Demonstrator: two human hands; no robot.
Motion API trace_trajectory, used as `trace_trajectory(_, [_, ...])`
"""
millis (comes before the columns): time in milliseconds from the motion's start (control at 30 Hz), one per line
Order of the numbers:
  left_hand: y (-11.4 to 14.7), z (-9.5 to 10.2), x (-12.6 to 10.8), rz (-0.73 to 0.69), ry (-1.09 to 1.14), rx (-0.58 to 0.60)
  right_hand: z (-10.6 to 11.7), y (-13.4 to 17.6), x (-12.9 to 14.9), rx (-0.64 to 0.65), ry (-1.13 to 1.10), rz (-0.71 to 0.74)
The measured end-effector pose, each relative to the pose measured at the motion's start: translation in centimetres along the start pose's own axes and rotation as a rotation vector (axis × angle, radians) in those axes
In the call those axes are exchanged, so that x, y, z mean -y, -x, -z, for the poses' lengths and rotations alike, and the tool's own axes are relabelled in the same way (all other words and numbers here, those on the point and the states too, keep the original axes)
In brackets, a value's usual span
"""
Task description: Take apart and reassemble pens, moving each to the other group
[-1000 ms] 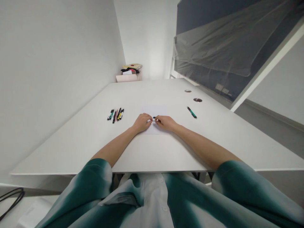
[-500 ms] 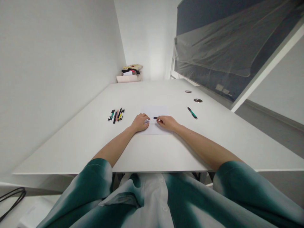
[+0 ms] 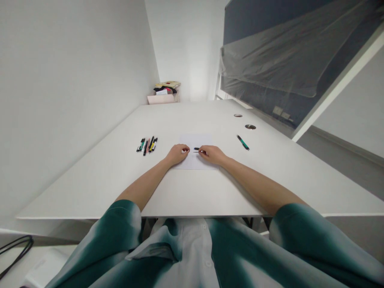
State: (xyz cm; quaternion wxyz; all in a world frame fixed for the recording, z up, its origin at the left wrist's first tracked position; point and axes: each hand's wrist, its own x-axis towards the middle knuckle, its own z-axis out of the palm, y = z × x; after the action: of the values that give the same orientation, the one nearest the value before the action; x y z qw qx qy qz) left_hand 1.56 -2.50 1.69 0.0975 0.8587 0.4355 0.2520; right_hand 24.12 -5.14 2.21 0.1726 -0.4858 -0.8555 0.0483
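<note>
Both bare hands rest near the middle of the frame, over a white sheet of paper (image 3: 195, 163) on the white worktop (image 3: 207, 192). The right hand (image 3: 212, 155), just right of centre, has its fingers closed on a thin dark rod (image 3: 196, 152), whose free end points toward the left of the frame. Just above that rod, on the paper, lies a short black piece (image 3: 196, 149). The left hand (image 3: 178, 155), slightly left of centre, curls thumb and fingers into a narrow pinch, its tips near the rod but apart from it; whether they hold anything small, I cannot tell.

At centre left, a cluster of pens (image 3: 147, 146) lies side by side, with green, black, pink, yellow and white among the colours. At centre right, a green and black pen (image 3: 243, 142) lies alone at a slant. Above it are two round metal fittings (image 3: 250, 127) in the worktop. A pile of items (image 3: 165, 91) sits at the worktop's far end, upper centre left. Clear plastic sheeting (image 3: 270, 68) drapes over a dark panel (image 3: 264, 20) in the upper right.
</note>
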Motion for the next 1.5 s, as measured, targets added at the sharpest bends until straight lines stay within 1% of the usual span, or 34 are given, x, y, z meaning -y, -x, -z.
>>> trace_trajectory(200, [0.1,0.0,-0.5,0.02,0.102,-0.019,-0.1,-0.1,-0.1,-0.02,-0.041,-0.015])
trace_trajectory(467, [-0.1,-0.3,-1.1,0.012,0.164,-0.027,-0.5,-0.2,-0.2,-0.05,-0.1,0.016])
trace_trajectory(833, [-0.1,-0.7,-1.6,-0.014,0.152,-0.016,-0.9,-0.3,-0.4,-0.09,-0.164,0.04])
trace_trajectory(1167, [-0.1,-1.0,-1.3,0.014,0.141,-0.053,-1.4,-0.8,-1.1,-0.151,-0.209,0.075])
trace_trajectory(1500, [-0.1,-1.1,-1.2,0.015,0.155,-0.033,-1.6,-0.8,-0.8,-0.127,-0.255,0.08])
